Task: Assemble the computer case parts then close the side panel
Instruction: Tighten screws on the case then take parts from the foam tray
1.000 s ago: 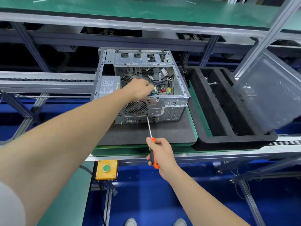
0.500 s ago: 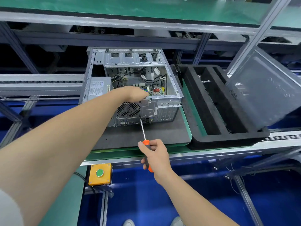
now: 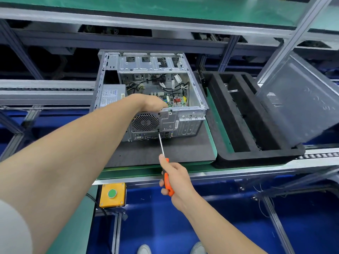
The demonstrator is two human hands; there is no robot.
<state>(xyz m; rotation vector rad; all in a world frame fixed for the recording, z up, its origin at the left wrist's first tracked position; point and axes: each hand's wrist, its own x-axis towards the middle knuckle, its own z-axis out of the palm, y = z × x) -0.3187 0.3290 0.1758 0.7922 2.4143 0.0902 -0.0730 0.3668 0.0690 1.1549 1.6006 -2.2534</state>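
Note:
The open computer case (image 3: 192,109) lies on a black mat (image 3: 174,153), its rear panel facing me. My left hand (image 3: 153,103) reaches over the rear rim just above the fan grille (image 3: 145,122). Its fingers dip inside the case, out of sight. My right hand (image 3: 176,178) grips an orange-handled screwdriver (image 3: 161,143), with the forefinger stretched along the shaft. The tip touches the rear panel at the grille's lower right corner. The grey side panel (image 3: 300,99) leans at the right, off the case.
A black foam tray (image 3: 238,125) with long slots sits right of the case, under the leaning panel. A yellow box with a green button (image 3: 112,194) hangs below the bench edge. Metal frame rails cross behind and to the left.
My left hand has sunk slightly, closer to the case's rear rim. The screwdriver tip stays at the grille corner. My view has shifted a little.

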